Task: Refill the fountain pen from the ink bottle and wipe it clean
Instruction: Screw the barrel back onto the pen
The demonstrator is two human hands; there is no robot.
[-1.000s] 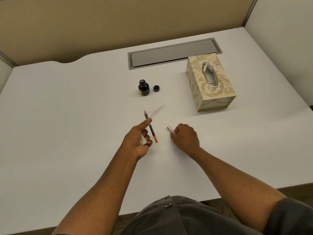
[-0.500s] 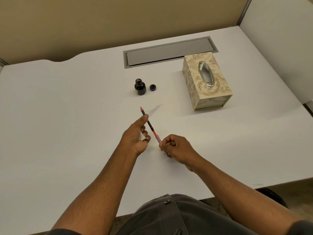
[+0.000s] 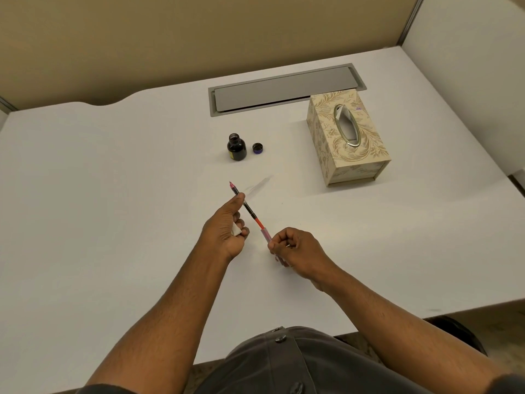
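Together, our left hand (image 3: pixel 227 228) pinches the fountain pen (image 3: pixel 246 207) mid-shaft, nib end tilted away, a white scrap tucked under its curled fingers. Our right hand (image 3: pixel 295 248) closes around the pen's pink barrel (image 3: pixel 266 235) at the near end. Farther back the open ink bottle (image 3: pixel 236 147) stands just beside its cap (image 3: pixel 257 148), then the tissue box (image 3: pixel 347 137).

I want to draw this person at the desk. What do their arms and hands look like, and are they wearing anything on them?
Both arms are bare from the hands up to the bottom of the picture, with fine hair on the forearms. The left hand and right hand wear no gloves and no watch. A dark grey sleeve edge shows at the right corner. The shirt is dark grey with buttons.
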